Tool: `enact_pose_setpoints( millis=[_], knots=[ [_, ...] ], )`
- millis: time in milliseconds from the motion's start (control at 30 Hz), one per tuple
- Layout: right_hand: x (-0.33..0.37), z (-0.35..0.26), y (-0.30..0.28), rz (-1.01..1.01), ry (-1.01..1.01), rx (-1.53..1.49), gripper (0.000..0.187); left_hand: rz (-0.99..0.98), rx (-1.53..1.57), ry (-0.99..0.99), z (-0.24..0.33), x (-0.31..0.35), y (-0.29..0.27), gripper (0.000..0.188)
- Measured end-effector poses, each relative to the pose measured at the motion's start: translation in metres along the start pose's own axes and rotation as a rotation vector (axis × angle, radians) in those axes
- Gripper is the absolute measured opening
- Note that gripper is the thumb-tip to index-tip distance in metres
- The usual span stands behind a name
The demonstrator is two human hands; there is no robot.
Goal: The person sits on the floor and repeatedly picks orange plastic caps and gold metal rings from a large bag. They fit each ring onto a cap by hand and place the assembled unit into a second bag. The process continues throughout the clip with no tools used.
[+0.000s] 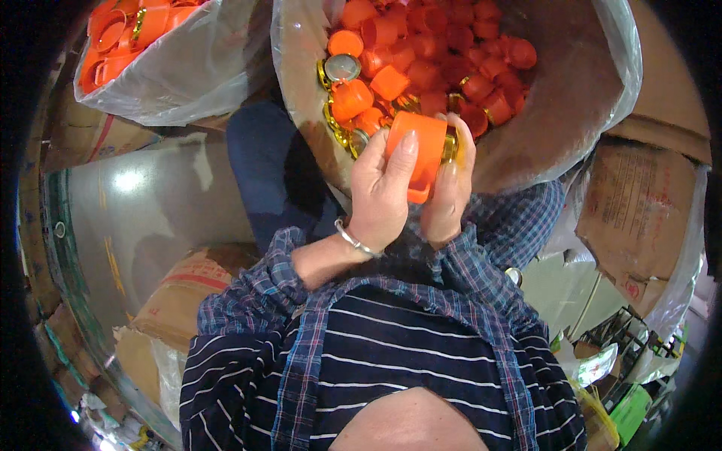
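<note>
In front of my chest, both hands hold an orange plastic cup (426,141) with a small loop handle, tilted on its side. My left hand (374,199) is closed round its left side, the thumb lying along the wall. On the other side, my right hand (449,199) presses a gold-coloured lid (450,146) against the cup's end. Whether the lid is fixed on cannot be made out. Just beyond my hands, loose gold lids (334,124) lie beside many orange cups (391,81) inside a plastic-lined carton (579,146).
A second clear plastic liner (177,79) at the far left also holds orange cups (113,37). Cardboard boxes stand at the right (632,218) and near left (188,293). Near right is a dark crate (632,338) with packets. My knees flank the carton's near side.
</note>
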State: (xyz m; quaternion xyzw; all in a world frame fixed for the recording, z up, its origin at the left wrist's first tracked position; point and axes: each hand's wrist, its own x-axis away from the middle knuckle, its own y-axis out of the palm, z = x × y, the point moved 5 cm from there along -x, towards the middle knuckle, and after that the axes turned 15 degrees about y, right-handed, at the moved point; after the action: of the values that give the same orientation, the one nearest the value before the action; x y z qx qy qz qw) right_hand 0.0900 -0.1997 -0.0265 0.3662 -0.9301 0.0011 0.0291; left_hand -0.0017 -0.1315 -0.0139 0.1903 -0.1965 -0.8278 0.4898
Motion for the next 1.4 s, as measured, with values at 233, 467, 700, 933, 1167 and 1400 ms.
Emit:
enact_pose_setpoints(
  millis=[233, 467, 700, 933, 1167, 1400],
  knots=[
    [-0.011, 0.034, -0.004, -0.05, 0.543, -0.517, 0.045, -0.44, -0.649, 0.403, -0.007, 0.011, -0.001, 0.039],
    [-0.006, -0.002, 0.0, -0.045, -0.46, 0.532, 0.047, 0.202, 0.352, -0.484, -0.053, -0.013, -0.023, 0.033],
    [-0.016, 0.042, -0.004, 0.033, 0.412, -0.286, 0.038, -0.209, -0.515, 0.412, -0.02, 0.0, -0.007, 0.04],
    [-0.017, 0.018, -0.005, 0.016, -0.138, 0.362, 0.04, 0.21, -0.005, -0.378, -0.053, -0.012, -0.026, 0.039],
    [-0.018, 0.022, -0.004, 0.19, -0.208, 0.477, 0.043, 0.203, 0.353, -0.369, -0.066, -0.002, -0.022, 0.041],
    [-0.029, 0.022, 0.002, 0.112, -0.067, 0.258, 0.051, 0.244, 0.192, -0.392, -0.067, -0.014, -0.036, 0.047]
  ],
)
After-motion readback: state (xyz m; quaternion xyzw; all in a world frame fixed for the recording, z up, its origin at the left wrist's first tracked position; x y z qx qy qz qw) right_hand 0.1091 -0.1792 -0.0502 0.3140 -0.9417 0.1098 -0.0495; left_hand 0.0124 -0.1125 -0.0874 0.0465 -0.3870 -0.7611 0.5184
